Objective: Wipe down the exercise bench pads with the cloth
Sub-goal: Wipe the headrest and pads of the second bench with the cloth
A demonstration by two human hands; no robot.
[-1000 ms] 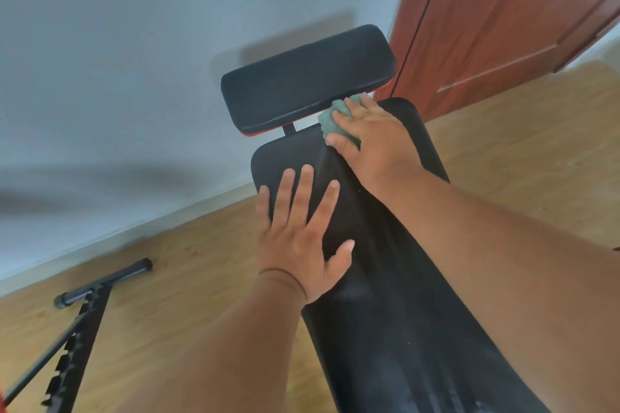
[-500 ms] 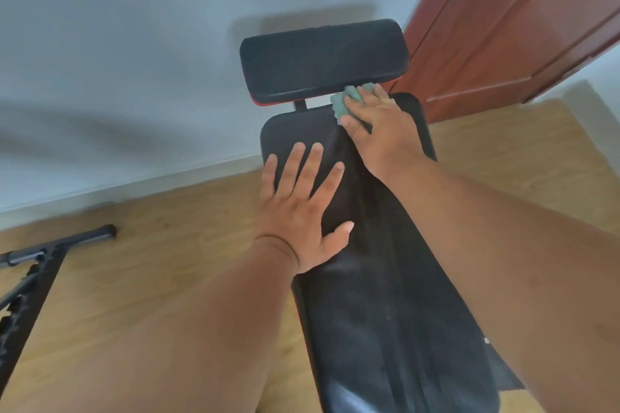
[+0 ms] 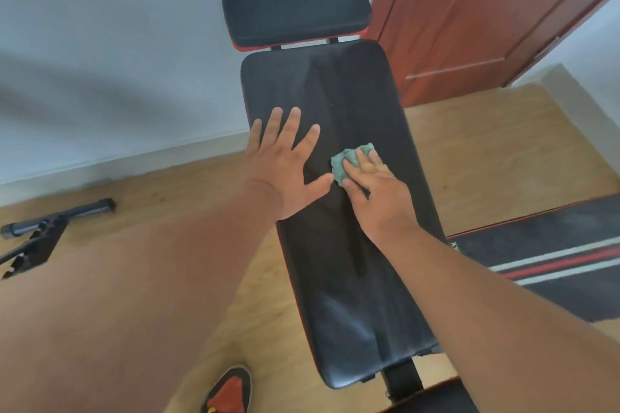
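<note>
The long black back pad (image 3: 352, 261) of the exercise bench runs away from me, with a smaller black head pad (image 3: 295, 12) beyond its far end. My left hand (image 3: 285, 164) lies flat on the pad's left side, fingers spread and straight. My right hand (image 3: 375, 191) presses a crumpled green cloth (image 3: 349, 161) onto the middle of the back pad, fingers bent over it. Most of the cloth is hidden under that hand.
A red-brown door (image 3: 486, 17) stands behind the bench at the right. A dark mat with red and white stripes (image 3: 553, 255) lies on the wooden floor to the right. A black metal frame part (image 3: 43, 231) lies at the left. A red and black shoe (image 3: 229, 392) shows at the bottom.
My right hand has dragged the cloth from the pad's far end back toward me to its middle. The left hand stays flat on the pad. The view has tilted down.
</note>
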